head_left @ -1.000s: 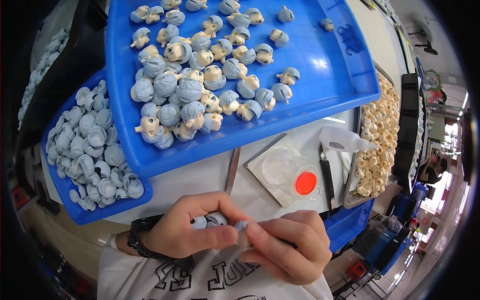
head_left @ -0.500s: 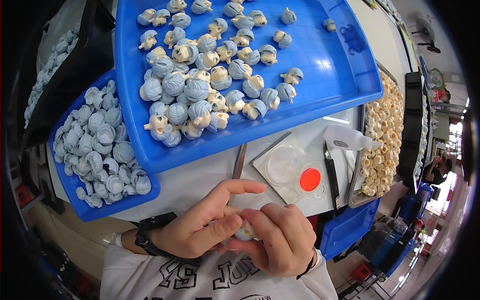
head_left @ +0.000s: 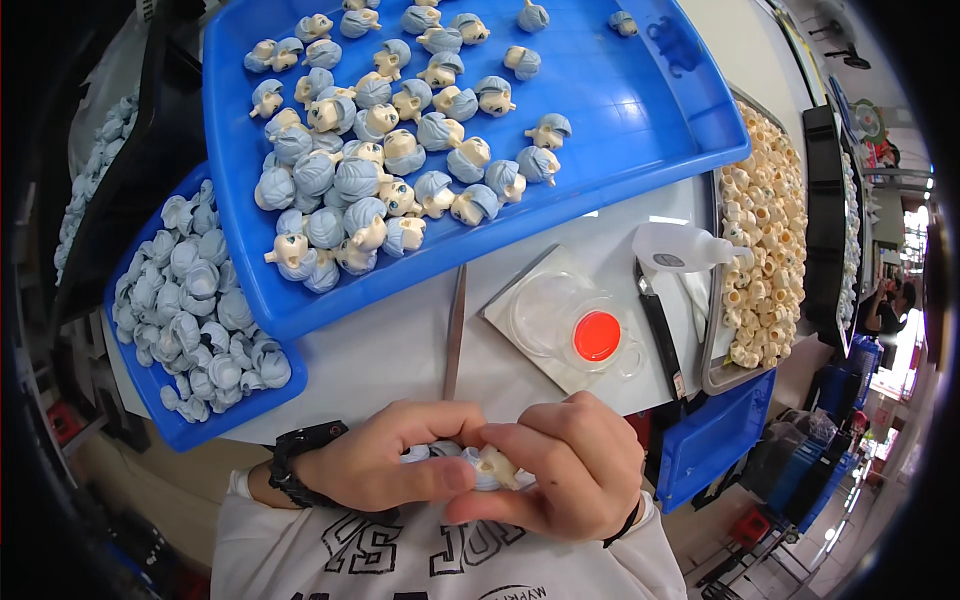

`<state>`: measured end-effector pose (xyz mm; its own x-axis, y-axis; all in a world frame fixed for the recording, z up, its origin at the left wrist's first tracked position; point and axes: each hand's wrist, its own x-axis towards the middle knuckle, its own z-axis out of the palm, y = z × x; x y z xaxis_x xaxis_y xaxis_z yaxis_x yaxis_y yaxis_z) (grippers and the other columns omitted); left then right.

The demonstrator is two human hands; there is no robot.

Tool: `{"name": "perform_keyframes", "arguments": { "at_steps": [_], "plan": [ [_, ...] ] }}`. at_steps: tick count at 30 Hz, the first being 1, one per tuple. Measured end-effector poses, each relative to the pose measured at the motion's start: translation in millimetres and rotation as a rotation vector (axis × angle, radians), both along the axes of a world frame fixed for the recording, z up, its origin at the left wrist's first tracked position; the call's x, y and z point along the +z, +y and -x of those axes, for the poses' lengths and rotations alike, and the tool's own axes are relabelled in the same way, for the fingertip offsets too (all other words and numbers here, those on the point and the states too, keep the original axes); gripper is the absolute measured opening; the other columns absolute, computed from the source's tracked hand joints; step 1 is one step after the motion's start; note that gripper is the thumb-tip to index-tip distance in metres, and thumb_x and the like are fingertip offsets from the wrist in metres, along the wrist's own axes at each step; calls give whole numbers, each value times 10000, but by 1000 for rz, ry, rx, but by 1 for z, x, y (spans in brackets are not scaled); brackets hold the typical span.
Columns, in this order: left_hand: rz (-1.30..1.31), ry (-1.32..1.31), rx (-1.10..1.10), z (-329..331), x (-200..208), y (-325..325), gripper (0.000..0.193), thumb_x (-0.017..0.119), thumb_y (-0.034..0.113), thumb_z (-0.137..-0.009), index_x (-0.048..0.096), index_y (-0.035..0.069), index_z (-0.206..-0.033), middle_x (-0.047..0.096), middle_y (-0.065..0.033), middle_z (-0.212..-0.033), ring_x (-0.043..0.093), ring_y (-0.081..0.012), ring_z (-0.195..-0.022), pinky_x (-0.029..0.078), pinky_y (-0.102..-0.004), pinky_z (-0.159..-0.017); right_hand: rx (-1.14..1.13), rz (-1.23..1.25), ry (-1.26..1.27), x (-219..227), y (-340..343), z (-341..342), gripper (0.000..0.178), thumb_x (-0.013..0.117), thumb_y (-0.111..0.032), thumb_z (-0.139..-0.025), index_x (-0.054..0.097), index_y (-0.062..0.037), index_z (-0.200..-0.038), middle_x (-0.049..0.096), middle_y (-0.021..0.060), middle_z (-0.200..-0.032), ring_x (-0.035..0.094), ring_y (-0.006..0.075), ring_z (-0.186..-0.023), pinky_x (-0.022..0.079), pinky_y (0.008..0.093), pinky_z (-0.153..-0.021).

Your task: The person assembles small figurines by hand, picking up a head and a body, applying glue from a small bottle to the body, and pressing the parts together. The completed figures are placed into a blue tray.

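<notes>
Both hands met at lower centre of the frame, close to the person's chest. The left hand [head_left: 385,465], a black watch [head_left: 300,462] on its wrist, was curled with thumb pressed along a small doll head [head_left: 480,468] — pale blue hair cap, cream face part showing at the fingertips. The right hand [head_left: 570,478] was folded over the same piece from the other side, fingers bent tight, so both gripped it together.

Above them, on the smooth grey table [head_left: 400,350], lay a thin metal rod [head_left: 455,330], roughly upright in the frame. Right of it sat a clear round dish with a glossy red disc [head_left: 597,336] on a pale square sheet, then a white squeeze bottle [head_left: 680,248] lying on its side.

The large blue plastic tray [head_left: 640,110] filled the upper frame, holding finished blue-haired heads. A smaller blue tray [head_left: 190,430] at left held ridged blue hair caps only. At right — a grey tray of cream faces [head_left: 765,200].
</notes>
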<state>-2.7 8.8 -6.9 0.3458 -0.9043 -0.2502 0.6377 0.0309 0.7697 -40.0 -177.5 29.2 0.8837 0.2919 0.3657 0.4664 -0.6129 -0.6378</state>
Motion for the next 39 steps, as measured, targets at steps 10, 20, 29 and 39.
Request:
{"name": "perform_keyframes", "arguments": {
  "at_steps": [10, 20, 29, 39],
  "plan": [
    [24, 175, 72, 8, 2, 1, 596, 415, 478, -902, 430, -23, -1224, 537, -6, -805, 453, -28, -617, 356, -171, -518, -114, -116, 13, -5, 9, -1, 399, 761, -269, -615, 620, -1, -875, 564, 60, -731, 471, 147, -500, 370, 238, -405],
    [104, 62, 27, 3, 2, 2, 469, 491, 428, -888, 535, -18, -1027, 564, -45, -873, 520, -120, -818, 413, -259, -734, -14, -225, 101, -3, 9, 1, 350, 732, -203, -607, 610, 22, -844, 564, 85, -752, 492, 152, -491, 375, 245, -402],
    [104, 30, -12, 0, 4, 2, 470, 499, 438, -880, 538, -15, -998, 563, -58, -853, 516, -113, -783, 407, -254, -696, 30, -216, 47, -3, 7, -1, 350, 752, -241, -605, 615, 20, -794, 559, 88, -688, 509, 129, -448, 382, 212, -384],
    [131, 83, 7, 3, 1, 3, 465, 492, 426, -887, 536, -17, -1022, 569, -63, -895, 524, -120, -820, 417, -261, -720, 22, -240, 104, -4, 6, 0, 387, 796, -240, -583, 627, 15, -819, 554, 84, -716, 537, 129, -510, 408, 207, -426]
  ]
}}
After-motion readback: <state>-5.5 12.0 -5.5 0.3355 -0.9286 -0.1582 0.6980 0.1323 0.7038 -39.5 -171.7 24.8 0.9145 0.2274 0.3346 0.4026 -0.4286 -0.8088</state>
